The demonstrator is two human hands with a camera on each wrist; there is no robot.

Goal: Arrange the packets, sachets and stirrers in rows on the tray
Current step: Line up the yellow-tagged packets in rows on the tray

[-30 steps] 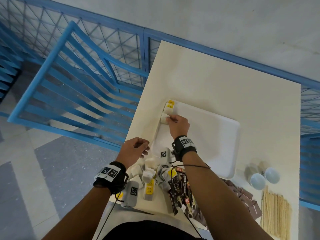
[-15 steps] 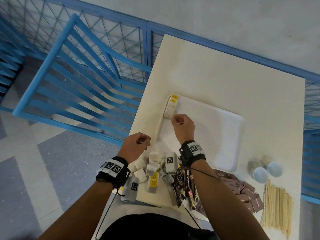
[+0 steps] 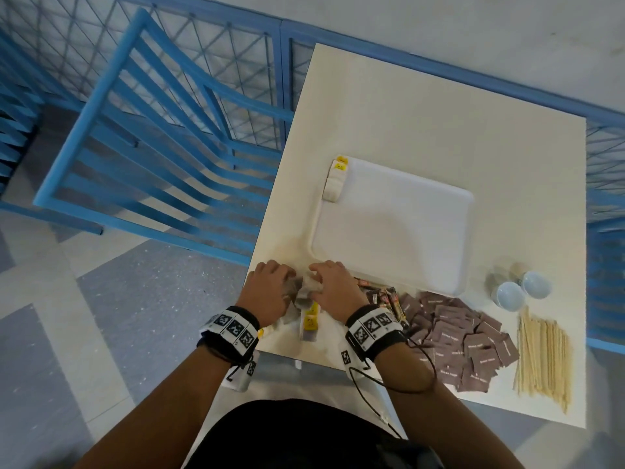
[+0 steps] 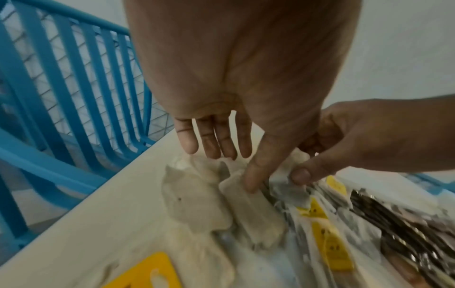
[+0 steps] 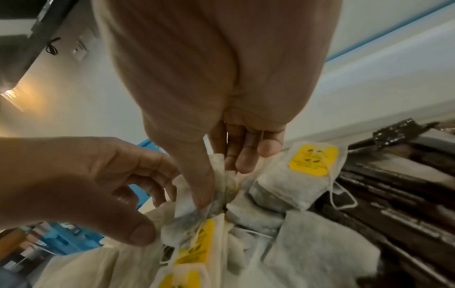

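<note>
White filter paper, thin and a little crumpled, is the material under both hands: a loose heap of tea bags [image 3: 306, 299] lies at the near left corner of the table [image 3: 439, 106], just before the near edge of the tray [image 3: 406, 231].

The step in hand, as I judge it, is to fetch the next tea bag for the first row. The right hand [image 3: 333, 287] has its thumb and fingers curled and pinches the top of one bag in the heap (this shows best in the right wrist view). The left hand [image 3: 269, 292] has four fingers nearly straight above the heap, and its thumb presses on a flat bag; it does not seem to grip anything.

A short row of tea bags [image 3: 334, 181], some with yellow tags, already lies along the far left edge of the tray; the rest of the smooth white plastic tray is not yet filled. The next move calls for freeing one bag from the others, because the thin strings and tags can catch, and then laying it flat just below the row.

To the right of the heap lie dark glossy stick sachets [image 3: 385, 297], then flat matt brown packets [image 3: 466, 336] in a pile, then pale wooden stirrers [image 3: 541, 357] in a straight bundle. Two round pale blue cups [image 3: 521, 292] stand near the right corner of the tray.
</note>
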